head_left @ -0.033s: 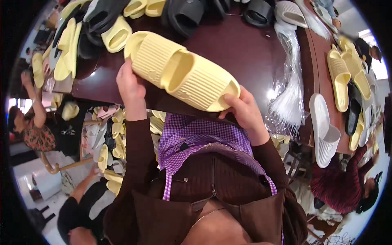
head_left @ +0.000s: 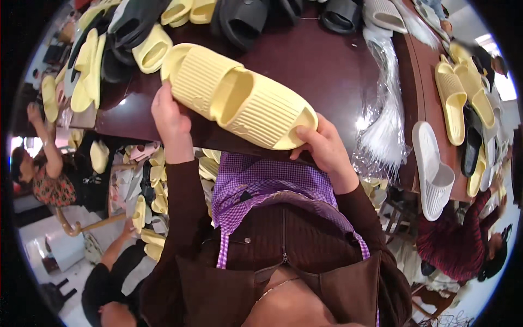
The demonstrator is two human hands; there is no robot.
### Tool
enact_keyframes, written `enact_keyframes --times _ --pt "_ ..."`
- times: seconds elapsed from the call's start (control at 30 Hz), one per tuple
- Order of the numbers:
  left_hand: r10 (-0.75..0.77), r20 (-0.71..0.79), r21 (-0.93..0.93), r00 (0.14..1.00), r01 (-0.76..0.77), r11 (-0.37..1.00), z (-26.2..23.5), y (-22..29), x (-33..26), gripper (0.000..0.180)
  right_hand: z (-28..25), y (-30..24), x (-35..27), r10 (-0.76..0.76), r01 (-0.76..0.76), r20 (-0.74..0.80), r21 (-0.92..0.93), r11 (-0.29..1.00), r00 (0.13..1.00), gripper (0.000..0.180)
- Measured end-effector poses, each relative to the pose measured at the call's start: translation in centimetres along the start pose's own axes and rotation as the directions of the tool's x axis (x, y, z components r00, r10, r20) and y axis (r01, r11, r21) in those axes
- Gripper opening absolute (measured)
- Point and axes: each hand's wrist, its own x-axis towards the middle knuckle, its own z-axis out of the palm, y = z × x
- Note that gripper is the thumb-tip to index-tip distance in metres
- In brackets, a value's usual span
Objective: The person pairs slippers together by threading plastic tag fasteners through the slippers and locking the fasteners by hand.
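Both hands hold a pair of pale yellow slide sandals above the near part of the dark table. The two are fitted together, with ribbed straps toward both ends and a hollow between them. My left hand grips the left end from below, its fingers partly hidden behind it. At the right end my right hand is closed, thumb on top and fingers underneath. The pair slants down from left to right. Just beyond its left end lies another yellow slide.
Black slides and yellow ones line the far side of the dark red table. Clear plastic bags lie at its right. A white slide sits on the right-hand table's edge. Co-workers are on both sides.
My left hand and the left end of the yellow pair have shifted slightly left. At the far left, a co-worker's slide has turned, and the person at lower left has moved a little.
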Motion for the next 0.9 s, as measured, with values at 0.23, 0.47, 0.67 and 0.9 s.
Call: enact_keyframes --times 0.23,0.47,0.67,0.9 --pt "0.129 -0.122 0.034 0.984 -0.126 0.992 1.3 2.9 -0.2 0.033 -1.3 -2.9 -2.4 0.045 -0.049 -0.065 -0.057 0.997 0.997 0.044" --pt "0.183 -0.038 0.154 0.982 -0.175 0.972 -1.3 10.1 1.1 0.035 -7.4 -6.9 -6.1 -0.335 0.217 -0.281 -0.377 0.9 0.899 0.042" --pt "-0.12 0.392 0.262 0.912 0.014 0.965 2.9 7.1 5.0 0.033 -8.1 -12.7 -2.0 -0.509 0.251 -0.145 -0.736 0.629 0.849 0.033" --pt "0.198 0.635 0.488 0.747 -0.586 0.647 10.5 1.4 3.7 0.031 -4.9 -15.4 5.2 -0.837 0.413 0.048 -0.885 0.218 0.546 0.019"
